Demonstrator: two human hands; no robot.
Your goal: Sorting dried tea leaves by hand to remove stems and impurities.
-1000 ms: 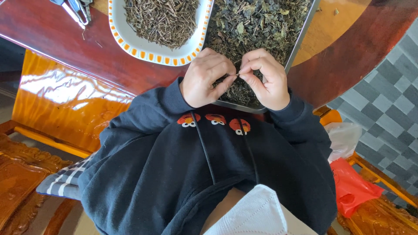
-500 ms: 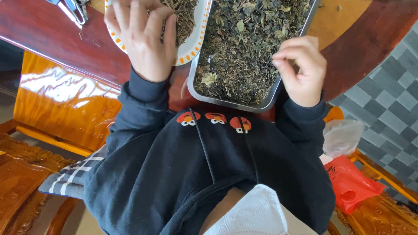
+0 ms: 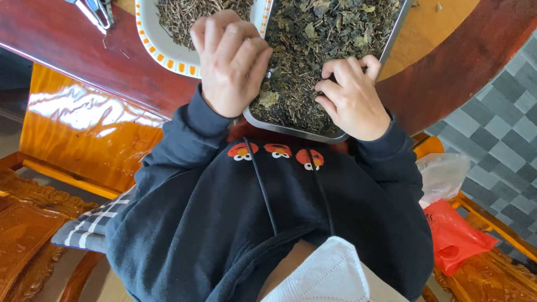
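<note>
A metal tray [image 3: 291, 131] full of dried green leaves [image 3: 330, 28] sits at the near edge of a dark red table [image 3: 72, 39]. Left of it stands a white plate with an orange patterned rim [image 3: 162, 53], holding thin dried stems [image 3: 179, 14]. My left hand [image 3: 232, 61] hovers over the gap between plate and tray, back up, fingers curled down; what lies under them is hidden. My right hand [image 3: 349, 98] rests at the tray's near right corner with its bent fingertips pinching into the leaves.
A metal tool [image 3: 98, 11] lies at the table's top left. Glossy carved wooden seating [image 3: 84, 134] with a checked cushion [image 3: 84, 232] is on my left. A red bag [image 3: 456, 235] and a pale plastic bag [image 3: 442, 173] lie on my right, beside grey checked floor tiles [image 3: 498, 128].
My left hand went out over the plate of stems, then came back toward the tray. My right hand lifted off to the tray's side, then dropped back into the leaves.
</note>
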